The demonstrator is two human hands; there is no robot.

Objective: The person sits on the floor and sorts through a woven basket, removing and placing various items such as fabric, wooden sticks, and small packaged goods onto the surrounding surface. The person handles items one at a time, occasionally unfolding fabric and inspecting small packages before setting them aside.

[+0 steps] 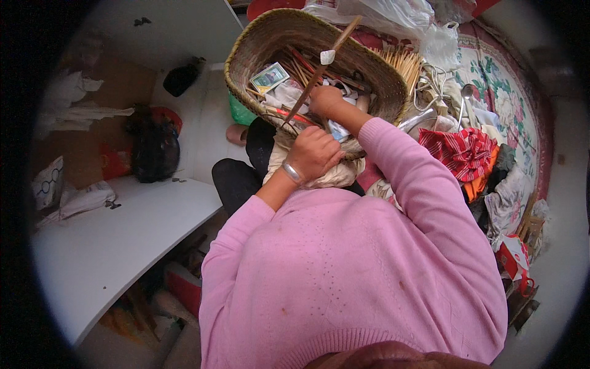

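Note:
An oval woven basket point(385, 60) with a braided rim sits before my lap. My left hand point(314, 152), with a silver bracelet at the wrist, grips the basket's near rim. Inside the basket is my right hand point(327, 99), among the small items; its fingertips are hidden, so I cannot tell what it holds. A long thin wooden stick point(346, 33) slants across the basket beside that hand, with a white piece point(327, 57) on it. A picture card or small box point(270, 77), thin sticks and crumpled white cloth point(288, 94) lie inside.
Right of the basket are a bundle of thin sticks point(398, 62), a metal ladle point(466, 91), red striped cloth point(461, 152) and a floral mat point(502, 101). Clear plastic bags point(382, 16) lie behind. A white board surface point(129, 230) extends on the left, with a black bag point(156, 150).

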